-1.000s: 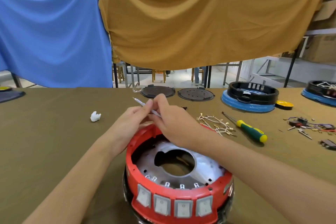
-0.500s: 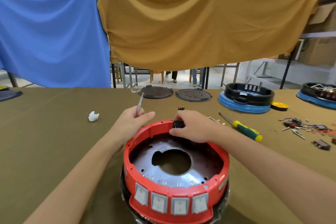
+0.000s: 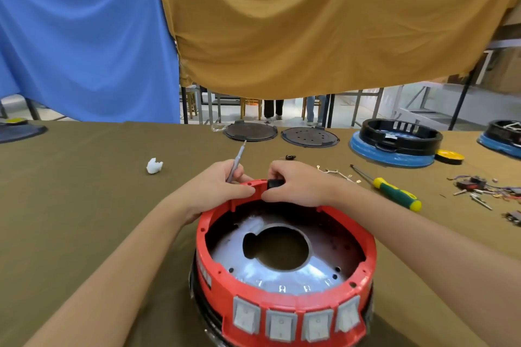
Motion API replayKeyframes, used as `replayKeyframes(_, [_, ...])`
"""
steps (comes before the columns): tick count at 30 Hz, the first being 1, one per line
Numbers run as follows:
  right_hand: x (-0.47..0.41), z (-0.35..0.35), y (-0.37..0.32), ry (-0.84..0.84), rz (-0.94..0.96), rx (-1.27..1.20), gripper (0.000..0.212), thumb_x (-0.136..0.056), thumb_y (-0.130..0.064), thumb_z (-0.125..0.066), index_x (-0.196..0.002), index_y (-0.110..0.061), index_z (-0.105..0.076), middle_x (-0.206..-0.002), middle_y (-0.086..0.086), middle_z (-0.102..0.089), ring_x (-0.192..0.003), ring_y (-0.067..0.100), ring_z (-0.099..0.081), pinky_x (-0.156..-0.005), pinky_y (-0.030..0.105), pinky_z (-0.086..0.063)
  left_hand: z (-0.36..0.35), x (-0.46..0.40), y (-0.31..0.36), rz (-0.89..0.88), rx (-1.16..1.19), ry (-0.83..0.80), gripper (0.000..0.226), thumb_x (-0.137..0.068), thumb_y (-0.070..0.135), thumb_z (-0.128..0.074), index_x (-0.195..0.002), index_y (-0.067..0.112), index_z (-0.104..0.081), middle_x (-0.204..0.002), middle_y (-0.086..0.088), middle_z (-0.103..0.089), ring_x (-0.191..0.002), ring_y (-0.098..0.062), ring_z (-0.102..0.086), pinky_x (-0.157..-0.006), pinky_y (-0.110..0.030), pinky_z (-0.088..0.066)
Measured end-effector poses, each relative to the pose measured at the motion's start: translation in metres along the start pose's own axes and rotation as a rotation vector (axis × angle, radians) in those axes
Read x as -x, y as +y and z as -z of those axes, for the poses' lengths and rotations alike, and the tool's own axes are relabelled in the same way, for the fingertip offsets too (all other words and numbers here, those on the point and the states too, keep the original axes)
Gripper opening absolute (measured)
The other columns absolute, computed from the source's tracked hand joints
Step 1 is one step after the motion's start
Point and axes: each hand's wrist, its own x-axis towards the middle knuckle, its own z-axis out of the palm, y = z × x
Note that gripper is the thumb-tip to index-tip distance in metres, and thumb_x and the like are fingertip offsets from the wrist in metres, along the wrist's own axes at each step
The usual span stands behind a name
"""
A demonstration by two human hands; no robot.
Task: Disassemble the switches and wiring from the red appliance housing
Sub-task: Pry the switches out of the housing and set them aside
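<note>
The round red appliance housing (image 3: 284,301) sits on the table close in front of me, with several grey rocker switches (image 3: 282,324) along its near side and a silver plate with a central hole inside. My left hand (image 3: 217,191) holds a thin grey tool (image 3: 236,162) pointing up and rests its thumb on the far rim. My right hand (image 3: 296,184) pinches a small black part (image 3: 275,184) at a gap in the far rim.
A green-and-yellow screwdriver (image 3: 394,191) and metal contacts (image 3: 335,172) lie to the right. Loose wiring and switches (image 3: 485,190) lie at the far right. Two dark discs (image 3: 282,134), blue-and-black housings (image 3: 394,144), a white scrap (image 3: 154,165) and hanging cloths stand beyond.
My right hand let go of the thin tool and moved onto the black part at the far rim. My left hand now holds the tool alone, tilted upright, thumb on the rim.
</note>
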Motion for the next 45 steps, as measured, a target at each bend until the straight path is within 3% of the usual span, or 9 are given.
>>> replayKeyframes(6, [-0.002,-0.001,-0.004,-0.091,0.015,0.128,0.020,-0.093,-0.038,-0.055,-0.090,-0.022,-0.043,-0.082,-0.004,-0.051,-0.069,0.012,-0.046,-0.058,0.030,-0.031,0.002,-0.001,-0.004,-0.031,-0.039,-0.007,0.035,-0.090,0.002,-0.065,-0.080,0.017,-0.034,-0.090,0.002,-0.075,-0.076,-0.013,-0.068,-0.072,-0.030,-0.055])
replayKeyframes(18, [0.001,-0.005,-0.004,-0.014,0.072,0.192,0.025,-0.096,-0.038,-0.051,-0.098,-0.014,-0.045,-0.083,-0.001,-0.050,-0.069,0.014,-0.046,-0.055,0.030,-0.029,0.004,-0.001,-0.003,-0.026,-0.040,-0.047,0.033,-0.085,0.013,-0.068,-0.081,0.018,-0.036,-0.094,-0.001,-0.075,-0.080,-0.017,-0.069,-0.075,-0.036,-0.056])
replayKeyframes(22, [0.003,0.000,0.000,0.100,0.002,-0.140,0.031,-0.092,-0.043,-0.061,-0.103,-0.017,-0.048,-0.085,-0.004,-0.056,-0.073,0.012,-0.050,-0.063,0.028,-0.037,0.000,0.002,0.000,-0.026,-0.106,0.002,0.029,-0.092,0.022,-0.066,-0.083,0.018,-0.038,-0.091,-0.010,-0.067,-0.083,-0.020,-0.061,-0.083,-0.044,-0.051])
replayKeyframes(25, [0.006,0.006,0.003,0.218,-0.070,-0.490,0.024,-0.097,-0.038,-0.057,-0.108,-0.017,-0.053,-0.093,0.000,-0.059,-0.079,0.010,-0.054,-0.071,0.026,-0.045,-0.004,0.001,0.006,-0.013,-0.092,0.099,0.029,-0.102,0.040,-0.045,-0.088,0.017,-0.055,-0.095,0.009,-0.072,-0.093,-0.013,-0.066,-0.085,-0.032,-0.048])
replayKeyframes(29, [0.009,0.008,0.003,0.212,-0.007,-0.584,0.021,-0.100,-0.031,-0.056,-0.110,-0.013,-0.059,-0.099,0.006,-0.070,-0.082,0.009,-0.063,-0.072,0.019,-0.047,-0.009,-0.006,0.021,-0.180,0.062,0.234,0.039,-0.105,0.042,-0.038,-0.089,0.027,-0.070,-0.116,0.017,-0.070,-0.115,-0.001,-0.060,-0.097,-0.035,-0.048])
replayKeyframes(34, [0.010,0.007,0.002,0.181,0.132,-0.722,0.015,-0.100,-0.017,-0.057,-0.111,-0.008,-0.062,-0.088,0.010,-0.073,-0.080,0.012,-0.067,-0.079,0.021,-0.054,-0.022,-0.024,0.036,-0.161,0.150,0.066,0.034,-0.103,0.050,-0.038,-0.122,0.043,-0.066,-0.129,0.011,-0.064,-0.116,-0.010,-0.060,-0.096,-0.037,-0.049])
replayKeyframes(38, [0.006,0.007,0.007,0.269,0.139,-0.721,0.019,-0.102,-0.012,-0.053,-0.118,-0.003,-0.059,-0.070,0.003,-0.060,-0.066,0.013,-0.056,-0.070,0.028,-0.051,-0.021,-0.033,0.034,-0.149,0.018,0.018,0.036,-0.096,0.063,-0.038,-0.124,0.054,-0.059,-0.128,0.017,-0.063,-0.118,-0.005,-0.059,-0.097,-0.036,-0.050])
replayKeyframes(42, [0.001,0.011,0.024,0.469,-0.016,-0.965,0.017,-0.098,-0.017,-0.061,-0.112,-0.010,-0.068,-0.064,-0.005,-0.054,-0.058,0.008,-0.052,-0.061,0.023,-0.054,-0.009,-0.027,0.016,-0.074,-0.379,-0.088,0.066,-0.076,0.074,-0.054,-0.133,0.042,-0.050,-0.116,0.019,-0.062,-0.104,0.003,-0.060,-0.098,-0.031,-0.048])
replayKeyframes(45, [-0.001,0.016,0.040,0.472,-0.099,-1.147,0.013,-0.093,-0.013,-0.068,-0.102,-0.009,-0.076,-0.063,-0.004,-0.052,-0.059,0.008,-0.050,-0.062,0.021,-0.052,-0.012,-0.026,0.012,-0.140,-0.551,-0.172,0.024,-0.087,0.052,-0.069,-0.104,0.035,-0.067,-0.094,0.018,-0.069,-0.085,-0.001,-0.064,-0.089,-0.035,-0.052])
